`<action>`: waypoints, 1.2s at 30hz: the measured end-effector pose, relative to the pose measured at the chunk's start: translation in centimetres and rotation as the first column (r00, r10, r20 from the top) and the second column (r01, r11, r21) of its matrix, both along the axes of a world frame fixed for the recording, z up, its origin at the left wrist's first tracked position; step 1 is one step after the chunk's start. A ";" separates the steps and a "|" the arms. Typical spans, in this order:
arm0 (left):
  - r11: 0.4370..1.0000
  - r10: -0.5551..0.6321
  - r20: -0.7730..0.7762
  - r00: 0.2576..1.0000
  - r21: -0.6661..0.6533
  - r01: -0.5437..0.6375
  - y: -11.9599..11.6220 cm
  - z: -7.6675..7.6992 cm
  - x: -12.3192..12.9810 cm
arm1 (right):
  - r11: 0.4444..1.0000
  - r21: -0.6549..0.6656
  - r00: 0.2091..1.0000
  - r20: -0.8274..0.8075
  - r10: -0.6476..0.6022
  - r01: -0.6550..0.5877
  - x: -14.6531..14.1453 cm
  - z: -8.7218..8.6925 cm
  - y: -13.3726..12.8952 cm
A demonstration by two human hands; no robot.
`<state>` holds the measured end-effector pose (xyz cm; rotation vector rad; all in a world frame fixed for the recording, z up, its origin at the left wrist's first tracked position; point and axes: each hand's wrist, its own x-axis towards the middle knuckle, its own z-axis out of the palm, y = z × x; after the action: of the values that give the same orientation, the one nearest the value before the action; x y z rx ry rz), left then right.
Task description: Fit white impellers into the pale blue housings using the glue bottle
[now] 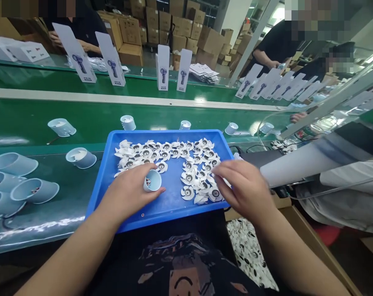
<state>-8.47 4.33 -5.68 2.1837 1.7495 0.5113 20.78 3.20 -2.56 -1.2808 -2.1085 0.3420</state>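
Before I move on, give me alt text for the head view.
Left hand holding a pale blue cup over a blue tray, right hand at the white fans on the tray's right side. More cups sit around it on a green table; upright white boxes stand beyond.

From the blue tray's (174,197) middle, bare room runs toward six o'clock, up to the raised rim (174,216). White fans (188,177) crowd ten round to four; the held cup (152,181) and left hand (124,191) block nine. Past twelve, the green surface (161,113) opens between spaced cups (127,123).
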 end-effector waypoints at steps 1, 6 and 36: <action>1.000 -0.008 -0.015 1.000 -0.007 0.008 0.0 -0.1 -0.1 | 0.998 -0.058 0.993 0.120 -0.002 0.009 -0.6 -0.8 1.2; 0.996 -0.077 -0.030 0.997 -0.044 0.076 -0.2 0.1 -0.3 | 0.940 -0.320 0.853 0.517 0.069 0.118 -3.0 -3.6 6.7; 0.890 -0.309 0.274 0.911 0.421 0.176 -2.6 -0.1 -0.1 | 0.951 -0.196 0.965 0.065 0.256 -0.239 -9.5 1.9 0.3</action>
<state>-8.54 1.76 -5.75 2.3499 1.2464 1.1713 11.30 3.50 -0.66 -1.1518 -2.3668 0.6138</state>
